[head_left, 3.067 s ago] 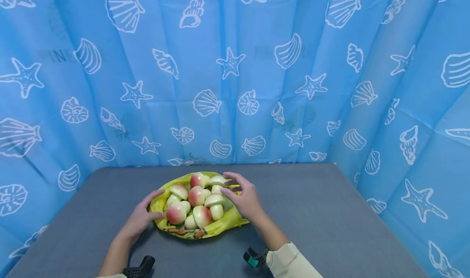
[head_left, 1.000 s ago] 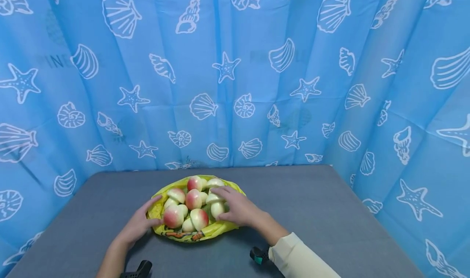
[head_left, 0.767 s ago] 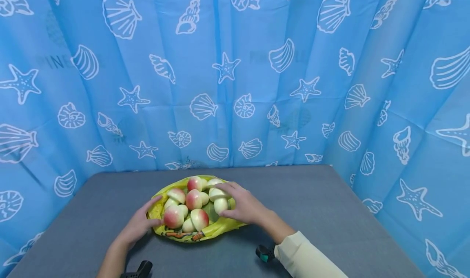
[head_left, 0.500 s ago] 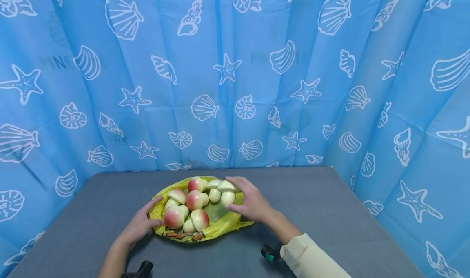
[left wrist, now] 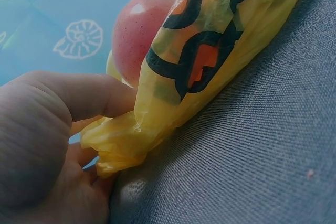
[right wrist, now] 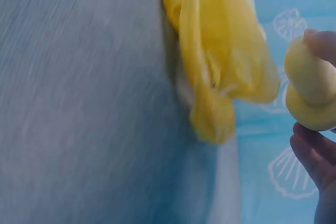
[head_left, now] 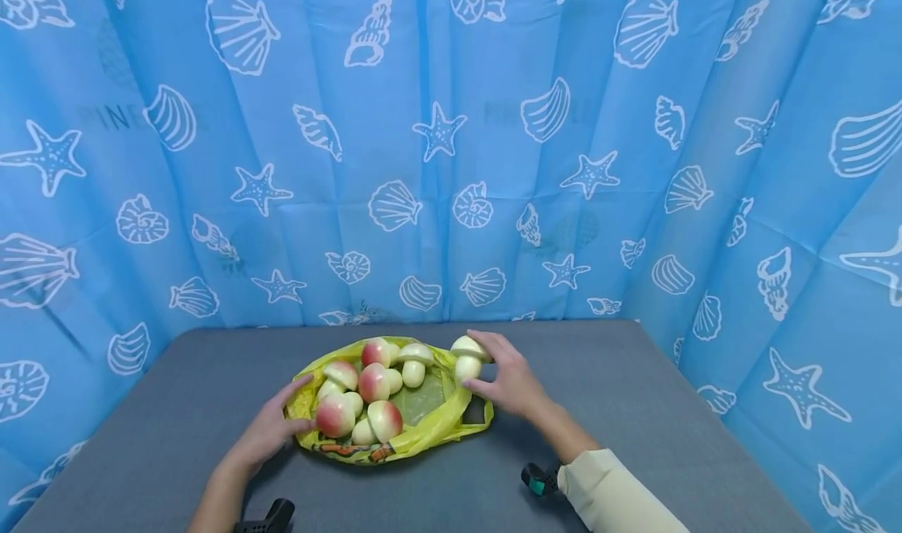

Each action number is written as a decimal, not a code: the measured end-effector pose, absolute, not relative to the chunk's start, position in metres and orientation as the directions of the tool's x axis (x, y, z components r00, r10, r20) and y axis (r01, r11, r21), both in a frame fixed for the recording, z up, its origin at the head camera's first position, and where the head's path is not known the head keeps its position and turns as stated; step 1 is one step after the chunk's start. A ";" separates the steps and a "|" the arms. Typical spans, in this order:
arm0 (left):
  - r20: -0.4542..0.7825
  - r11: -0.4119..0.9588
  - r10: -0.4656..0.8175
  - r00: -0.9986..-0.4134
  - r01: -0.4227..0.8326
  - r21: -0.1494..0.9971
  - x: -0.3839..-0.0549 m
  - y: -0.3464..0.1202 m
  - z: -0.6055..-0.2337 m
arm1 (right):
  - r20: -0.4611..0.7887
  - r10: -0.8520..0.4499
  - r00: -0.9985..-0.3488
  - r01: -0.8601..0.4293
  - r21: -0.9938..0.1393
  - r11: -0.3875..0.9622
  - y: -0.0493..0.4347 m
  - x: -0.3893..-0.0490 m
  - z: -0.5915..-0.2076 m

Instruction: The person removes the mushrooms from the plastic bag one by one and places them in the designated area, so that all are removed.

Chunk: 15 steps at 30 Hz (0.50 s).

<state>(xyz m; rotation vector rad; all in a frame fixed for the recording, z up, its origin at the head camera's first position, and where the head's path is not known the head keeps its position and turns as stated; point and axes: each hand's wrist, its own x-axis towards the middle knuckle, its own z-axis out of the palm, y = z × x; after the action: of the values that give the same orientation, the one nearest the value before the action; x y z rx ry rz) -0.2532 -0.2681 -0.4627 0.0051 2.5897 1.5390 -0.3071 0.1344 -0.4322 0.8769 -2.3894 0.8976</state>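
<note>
In the head view my right hand (head_left: 513, 376) holds a toy mushroom (head_left: 467, 369) with a pale green cap between thumb and fingers, at the right rim of the yellow plastic bag (head_left: 431, 431). The right wrist view shows the same mushroom (right wrist: 310, 77) pinched by the fingertips, apart from the bag (right wrist: 226, 40). My left hand (head_left: 264, 433) grips the bag's left end; in the left wrist view its thumb (left wrist: 100, 95) lies at the rim and fingers are behind the plastic. Several red-blushed mushrooms (head_left: 373, 382) and one pale mushroom (head_left: 414, 365) lie inside the spread-open bag.
A grey cloth-covered table (head_left: 599, 408) carries the bag near its middle. Behind and at both sides hangs a blue curtain (head_left: 451, 165) with white shell prints. A black wrist device (head_left: 541, 478) sits by the right cuff.
My right hand has taken hold of a pale mushroom in the bag and carried it rightward to the rim. The bag's right handle spreads into view. The left hand stays at the left end.
</note>
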 end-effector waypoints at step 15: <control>-0.094 0.487 0.077 -0.993 -0.045 0.872 -0.252 -0.268 -0.462 | 0.407 -0.263 -0.875 -0.468 -0.567 0.678 0.175 -0.337 -0.453</control>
<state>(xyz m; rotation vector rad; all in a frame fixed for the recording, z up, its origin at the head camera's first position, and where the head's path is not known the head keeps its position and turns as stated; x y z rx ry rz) -0.2523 -0.2683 -0.4617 0.0284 2.6034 1.5318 -0.3373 0.1747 -0.4526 0.5818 -2.6008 0.9969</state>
